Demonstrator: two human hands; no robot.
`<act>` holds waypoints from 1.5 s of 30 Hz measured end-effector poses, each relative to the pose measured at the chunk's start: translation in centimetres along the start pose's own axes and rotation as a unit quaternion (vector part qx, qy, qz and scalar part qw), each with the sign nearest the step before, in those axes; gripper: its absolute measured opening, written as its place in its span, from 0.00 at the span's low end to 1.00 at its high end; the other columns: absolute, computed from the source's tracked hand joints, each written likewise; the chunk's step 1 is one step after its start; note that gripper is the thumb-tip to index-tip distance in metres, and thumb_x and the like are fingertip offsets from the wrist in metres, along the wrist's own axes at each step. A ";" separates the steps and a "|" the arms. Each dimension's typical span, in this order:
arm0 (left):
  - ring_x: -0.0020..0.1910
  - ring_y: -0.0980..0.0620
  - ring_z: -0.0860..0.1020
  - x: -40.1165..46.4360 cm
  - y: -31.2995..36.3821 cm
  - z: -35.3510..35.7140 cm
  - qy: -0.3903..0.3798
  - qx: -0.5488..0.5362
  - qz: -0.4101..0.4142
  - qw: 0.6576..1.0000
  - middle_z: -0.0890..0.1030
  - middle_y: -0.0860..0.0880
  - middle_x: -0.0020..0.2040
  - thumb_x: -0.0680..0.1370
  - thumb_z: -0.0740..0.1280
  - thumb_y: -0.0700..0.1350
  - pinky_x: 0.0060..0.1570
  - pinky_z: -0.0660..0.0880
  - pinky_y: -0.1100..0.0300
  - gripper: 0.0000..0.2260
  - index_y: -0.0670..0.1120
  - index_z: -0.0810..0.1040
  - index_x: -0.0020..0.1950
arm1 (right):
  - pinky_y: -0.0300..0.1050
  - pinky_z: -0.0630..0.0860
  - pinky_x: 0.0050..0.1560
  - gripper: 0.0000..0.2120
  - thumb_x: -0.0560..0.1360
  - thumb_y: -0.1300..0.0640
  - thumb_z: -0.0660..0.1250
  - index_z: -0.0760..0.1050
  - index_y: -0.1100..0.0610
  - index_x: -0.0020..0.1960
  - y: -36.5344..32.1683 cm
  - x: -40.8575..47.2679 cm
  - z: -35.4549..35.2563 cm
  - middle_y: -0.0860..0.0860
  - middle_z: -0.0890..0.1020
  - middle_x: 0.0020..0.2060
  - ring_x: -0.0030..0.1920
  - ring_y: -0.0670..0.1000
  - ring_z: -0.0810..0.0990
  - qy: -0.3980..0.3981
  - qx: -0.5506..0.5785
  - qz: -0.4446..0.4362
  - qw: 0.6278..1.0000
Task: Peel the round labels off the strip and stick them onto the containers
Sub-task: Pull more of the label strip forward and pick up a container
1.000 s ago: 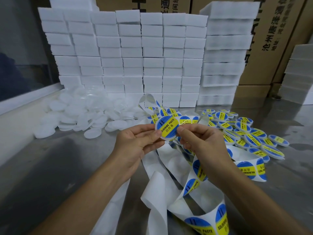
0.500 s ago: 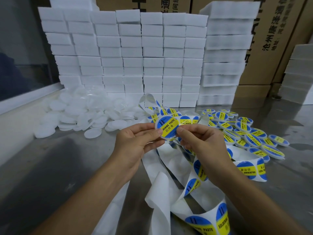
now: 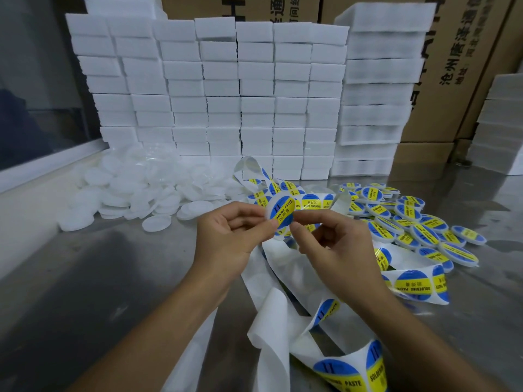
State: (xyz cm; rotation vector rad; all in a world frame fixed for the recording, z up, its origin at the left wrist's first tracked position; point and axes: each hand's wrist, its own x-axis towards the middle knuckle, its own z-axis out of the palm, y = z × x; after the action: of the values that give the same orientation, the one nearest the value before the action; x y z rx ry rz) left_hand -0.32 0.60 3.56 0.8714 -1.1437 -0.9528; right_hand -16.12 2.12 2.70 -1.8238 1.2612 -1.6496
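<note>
Head view: white foam blocks stacked beyond left hand, right hand; both pinch blue-yellow round container; label strip below.

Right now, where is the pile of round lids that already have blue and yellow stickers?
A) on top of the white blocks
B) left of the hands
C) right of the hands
C: the labelled lids lie heaped on the table to the right of both hands.

White foam blocks stacked before brown cartons on steel table
</note>
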 end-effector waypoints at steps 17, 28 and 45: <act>0.36 0.47 0.84 -0.4 0.1 0.1 -0.119 -0.094 -0.054 0.987 0.83 0.46 0.33 0.61 0.75 0.37 0.41 0.81 0.57 0.20 0.42 0.81 0.53 | 0.44 0.81 0.39 0.25 0.71 0.45 0.72 0.76 0.51 0.65 0.5 0.0 0.2 0.47 0.83 0.52 0.35 0.47 0.84 -0.013 -0.013 0.014 1.000; 0.42 0.47 0.84 -0.8 0.7 0.2 -0.209 -0.107 -0.093 0.968 0.84 0.43 0.39 0.60 0.77 0.44 0.40 0.80 0.61 0.20 0.49 0.86 0.52 | 0.39 0.73 0.25 0.06 0.79 0.57 0.66 0.79 0.59 0.46 0.3 0.6 -0.5 0.52 0.80 0.24 0.21 0.48 0.75 -0.022 0.106 0.030 0.994; 0.45 0.47 0.81 0.0 0.6 -0.7 -0.204 -0.054 -0.105 0.972 0.75 0.31 0.51 0.73 0.68 0.39 0.41 0.80 0.57 0.17 0.43 0.80 0.61 | 0.37 0.73 0.28 0.06 0.76 0.60 0.70 0.76 0.55 0.52 0.5 0.6 -0.7 0.52 0.81 0.27 0.24 0.48 0.78 -0.067 0.100 0.005 0.993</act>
State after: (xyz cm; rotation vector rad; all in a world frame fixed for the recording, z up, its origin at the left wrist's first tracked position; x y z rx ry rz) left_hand 0.50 0.90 3.95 0.7345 -1.3487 -1.4036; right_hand -16.98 1.52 2.81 -1.7694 1.0087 -1.5578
